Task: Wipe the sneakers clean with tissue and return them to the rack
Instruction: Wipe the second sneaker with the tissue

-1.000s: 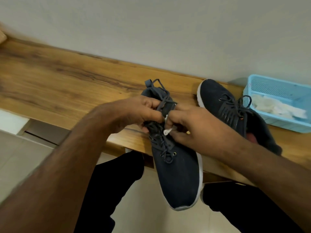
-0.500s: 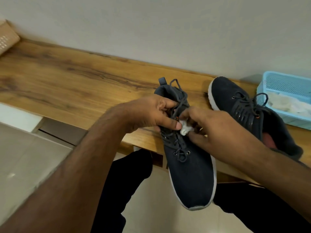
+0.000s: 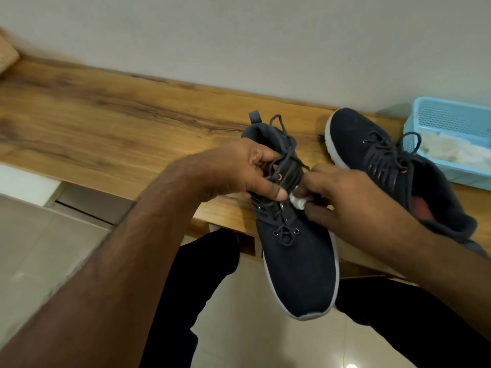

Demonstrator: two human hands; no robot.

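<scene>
- Dark navy knit sneaker with a white sole [image 3: 297, 264] lies half on the warm brown wooden desk [image 3: 111, 128], heel toward the wall and toe jutting out past the front edge over the pale tiled floor [image 3: 39, 248].
- Left hand [image 3: 239, 171] reaches in from the lower left, forearm stretched long across the view; its fingers curl round the collar and upper laces of this sneaker while the thumb lies flat across the lacing — a firm hold.
- Right hand [image 3: 342, 195] comes from the lower right, fingers bent and pinching a small white wad of tissue [image 3: 300, 201] against the side of the lacing, just beside the left thumb.
- Second dark navy sneaker with a white sole [image 3: 382, 160] rests on the desk to the right, toe toward the wall, its reddish insole showing in the opening; the right forearm crosses in front of its heel.
- Light blue perforated plastic basket [image 3: 451, 115] stands at the far right of the desk, just beside that second sneaker — inside it lies a heap of crumpled white tissues [image 3: 449, 152].
- Black trouser legs [image 3: 202, 274] show below the desk edge, one on each side of the overhanging toe.
- Tan object [image 3: 6, 58] sits at the desk's far left corner, blurred beyond telling.
</scene>
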